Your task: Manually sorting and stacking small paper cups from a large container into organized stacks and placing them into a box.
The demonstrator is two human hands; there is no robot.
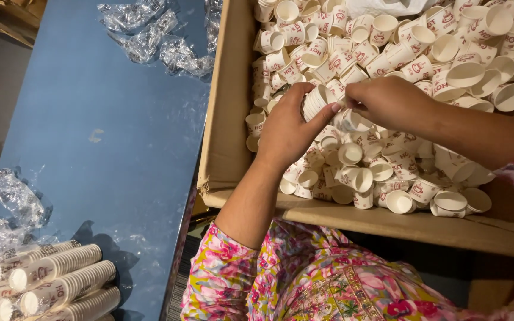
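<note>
A blue table (108, 154) carries a large open cardboard box (224, 107) along its right edge, heaped with loose small white paper cups (388, 53) bearing red prints, lying every way up. Over the middle of the heap a person in a flowered sleeve (233, 267) works with both hands. The left hand (290, 131) has its grip clamped around a short nested stack of cups (315, 101), held tilted just above the pile; the right hand (391, 101) meets the stack's open end, fingers pinched together there, though what they hold cannot be made out. By the look of it the step in hand is nesting loose cups into a stack, and the next move likely calls for a single cup to be picked out of the tangle and set mouth-to-base in line with the rest. The jumble itself stands in the way: cups lie tipped, wedged and partly inside one another. At the table's near left corner lie finished sleeves of stacked cups (55, 285) in clear wrap, with crumpled plastic wrap (150, 35) at the far edge.
</note>
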